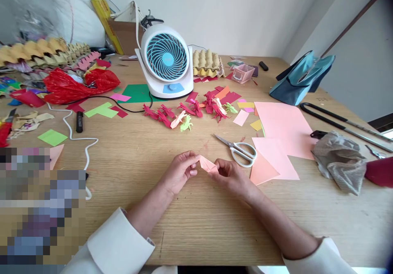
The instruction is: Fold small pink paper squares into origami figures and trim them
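Observation:
A small folded piece of pale pink paper (208, 165) is held just above the table between both hands. The fingertips of my left hand (181, 169) pinch its left end. At its right end, the thumb and fingers of my right hand (231, 176) are closed on it. White-handled scissors (243, 153) lie behind my right hand, blades pointing to the back left. Pink paper sheets (287, 129) lie to the right, one folded into a triangle. Beyond the hands is a row of small folded paper figures (162, 115) in red, pale pink and green.
A white fan (167, 61) stands at the back on the wooden table (138, 176). Egg trays (208, 61), a red plastic bag (81, 86) and a blue bag (302, 79) surround the work area. A white cable (73, 133) and a black marker (79, 122) lie left.

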Demonstrator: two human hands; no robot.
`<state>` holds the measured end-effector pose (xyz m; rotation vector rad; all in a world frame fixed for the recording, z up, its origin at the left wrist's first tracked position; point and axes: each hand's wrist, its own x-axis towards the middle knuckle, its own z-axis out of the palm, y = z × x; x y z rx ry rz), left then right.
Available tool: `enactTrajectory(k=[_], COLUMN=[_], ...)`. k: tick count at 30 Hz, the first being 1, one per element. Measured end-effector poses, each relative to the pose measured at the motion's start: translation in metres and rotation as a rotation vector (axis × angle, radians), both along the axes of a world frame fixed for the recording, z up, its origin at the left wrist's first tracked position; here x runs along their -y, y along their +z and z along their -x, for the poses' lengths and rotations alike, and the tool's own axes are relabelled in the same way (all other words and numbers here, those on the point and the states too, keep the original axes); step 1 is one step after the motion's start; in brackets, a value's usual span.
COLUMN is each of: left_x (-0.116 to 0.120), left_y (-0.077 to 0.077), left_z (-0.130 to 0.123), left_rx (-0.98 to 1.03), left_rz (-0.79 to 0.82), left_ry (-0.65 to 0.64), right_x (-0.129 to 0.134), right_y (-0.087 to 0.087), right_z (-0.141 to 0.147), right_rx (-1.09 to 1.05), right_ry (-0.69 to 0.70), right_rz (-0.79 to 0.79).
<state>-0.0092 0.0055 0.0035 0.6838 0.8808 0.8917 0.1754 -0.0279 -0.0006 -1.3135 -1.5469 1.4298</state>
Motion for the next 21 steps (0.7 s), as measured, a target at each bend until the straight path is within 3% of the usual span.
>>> enactTrajectory(k=[2,10,21], left_x=[0.001,0.01,0.007], left_y=[0.0,-0.001,-0.009], left_z=[0.0,-0.008,-0.007], left_rx=[-0.007,-0.375,-0.522], left_rz=[-0.017,-0.402,-0.508], left_ry=[-0.034,-0.191,-0.158], right_x=[0.0,-0.002,-0.002], right_y=[-0.001,-0.004,-0.003], right_z=[0.0,0.0,-0.004], right_rx=[-0.012,-0.05,-0.078], right_ry=[-0.006,-0.076,0.018], right_rz=[0.004,-0.019,0.048])
